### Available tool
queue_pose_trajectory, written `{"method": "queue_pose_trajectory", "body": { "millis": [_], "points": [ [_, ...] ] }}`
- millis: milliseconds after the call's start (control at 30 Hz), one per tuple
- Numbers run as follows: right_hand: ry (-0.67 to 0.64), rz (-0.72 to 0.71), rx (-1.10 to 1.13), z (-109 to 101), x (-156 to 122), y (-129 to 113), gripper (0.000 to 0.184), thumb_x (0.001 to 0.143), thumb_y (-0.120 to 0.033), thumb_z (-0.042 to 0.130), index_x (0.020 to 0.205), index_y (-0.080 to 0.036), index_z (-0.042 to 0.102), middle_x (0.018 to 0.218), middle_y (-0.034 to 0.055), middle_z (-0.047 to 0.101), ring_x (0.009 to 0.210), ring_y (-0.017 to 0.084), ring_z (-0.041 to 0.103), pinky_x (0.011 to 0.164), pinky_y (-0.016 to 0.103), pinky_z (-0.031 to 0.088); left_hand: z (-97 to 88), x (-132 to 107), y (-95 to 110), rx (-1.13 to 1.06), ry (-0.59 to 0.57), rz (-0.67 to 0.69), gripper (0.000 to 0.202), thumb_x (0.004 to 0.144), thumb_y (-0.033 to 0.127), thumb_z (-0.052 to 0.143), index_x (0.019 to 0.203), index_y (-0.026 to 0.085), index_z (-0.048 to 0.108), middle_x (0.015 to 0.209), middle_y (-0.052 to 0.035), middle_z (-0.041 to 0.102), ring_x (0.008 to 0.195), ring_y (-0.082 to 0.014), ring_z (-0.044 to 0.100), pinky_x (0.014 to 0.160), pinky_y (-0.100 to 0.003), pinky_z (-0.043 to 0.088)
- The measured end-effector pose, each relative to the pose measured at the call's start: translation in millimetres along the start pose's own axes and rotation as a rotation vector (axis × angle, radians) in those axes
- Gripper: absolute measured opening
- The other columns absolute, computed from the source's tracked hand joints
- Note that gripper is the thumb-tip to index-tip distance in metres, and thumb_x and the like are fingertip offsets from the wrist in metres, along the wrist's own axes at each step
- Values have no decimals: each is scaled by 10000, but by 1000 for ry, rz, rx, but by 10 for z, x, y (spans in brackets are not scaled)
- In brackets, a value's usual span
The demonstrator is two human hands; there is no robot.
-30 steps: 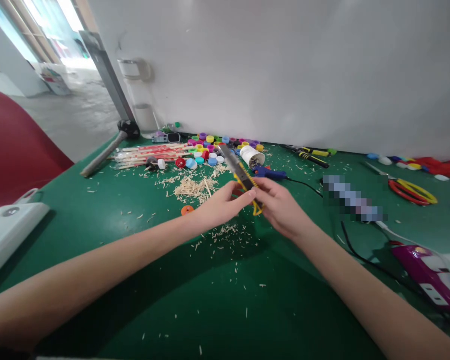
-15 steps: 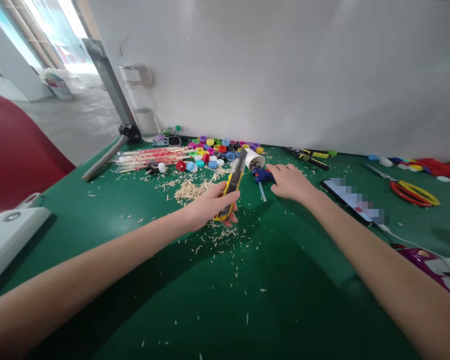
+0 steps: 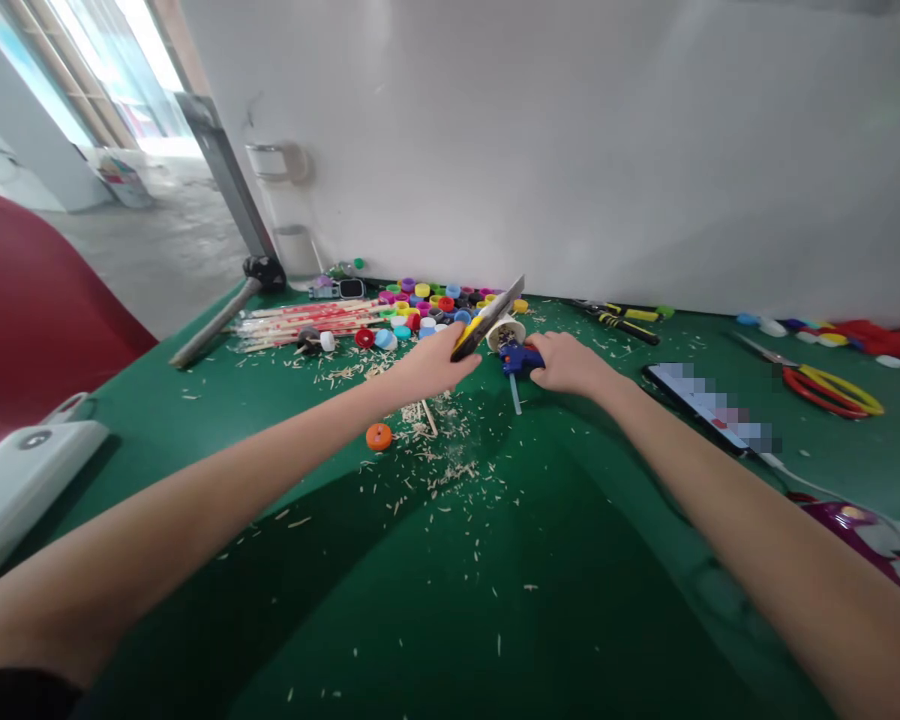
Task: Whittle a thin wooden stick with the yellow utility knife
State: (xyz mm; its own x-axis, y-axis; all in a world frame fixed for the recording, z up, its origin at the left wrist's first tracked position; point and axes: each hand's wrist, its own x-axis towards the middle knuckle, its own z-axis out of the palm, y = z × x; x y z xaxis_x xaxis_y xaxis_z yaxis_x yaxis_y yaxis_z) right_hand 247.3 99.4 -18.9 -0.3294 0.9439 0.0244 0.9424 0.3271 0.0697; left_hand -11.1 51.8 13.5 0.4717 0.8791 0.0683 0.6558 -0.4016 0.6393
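My left hand grips a yellow and black utility knife, its blade angled up to the right. My right hand is closed around the back of a blue hot glue gun, and a pale glue stick sticks out of it toward me. Just behind the gun lies a white paper cup, tipped on its side with a dark inside. An orange bottle cap sits nearer me, left of a thin wooden stick among wood shavings.
Coloured bottle caps and bagged sticks lie at the back left, near a hammer. Pliers, a phone on a cable and scissors are on the right. A white power strip stands at the left edge.
My left hand has moved up and away from me, and the knife now leans further right. My right fingers have closed round the glue gun. The orange cap and stick have come into view.
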Motion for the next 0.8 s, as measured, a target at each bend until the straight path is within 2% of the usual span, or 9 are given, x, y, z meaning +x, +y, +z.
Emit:
{"method": "queue_pose_trajectory", "body": {
  "millis": [100,167,300,467,600,800],
  "points": [
    [22,8,8,6,3,-43,503,723,-283,517,1209,-158,539,1115,148,602,1042,299,533,817,388,431,80,450,-4,78,24,80,303,854,306,478,1124,171,488,956,-98,624,741,-182,594,604,-314,434],
    [43,29,9,6,0,-76,484,725,-279,515,1190,-150,551,1091,151,607,1022,297,540,816,389,432,133,708,-8,122,-2,116,291,842,254,489,1117,167,533,927,-99,637,757,-200,599,633,-335,442],
    [99,71,17,-3,-72,-134,397,753,-264,487,1129,-166,567,1038,136,614,990,288,537,782,380,439,139,1022,-15,188,-50,157,296,836,208,547,1124,150,584,987,-117,649,851,-224,613,740,-377,485],
    [143,91,58,-30,-243,-126,387,753,-254,488,1127,-204,575,1068,120,622,1004,294,527,765,383,448,51,1108,-22,199,-74,188,341,912,359,542,1192,166,563,1212,-89,586,1040,-199,598,886,-407,526],
    [164,102,138,-48,-315,-48,389,718,-255,521,1096,-213,602,1040,99,649,984,283,558,783,376,461,10,1087,-5,142,-89,168,334,912,369,539,1176,168,575,1214,-78,587,1046,-206,596,891,-403,526],
    [254,168,357,-121,-359,13,380,682,-241,565,1052,-190,636,990,98,689,883,270,622,780,380,478,-116,1047,124,32,-207,43,362,901,364,560,1194,153,560,1203,-80,588,1046,-212,600,881,-410,528]
  ]
}}
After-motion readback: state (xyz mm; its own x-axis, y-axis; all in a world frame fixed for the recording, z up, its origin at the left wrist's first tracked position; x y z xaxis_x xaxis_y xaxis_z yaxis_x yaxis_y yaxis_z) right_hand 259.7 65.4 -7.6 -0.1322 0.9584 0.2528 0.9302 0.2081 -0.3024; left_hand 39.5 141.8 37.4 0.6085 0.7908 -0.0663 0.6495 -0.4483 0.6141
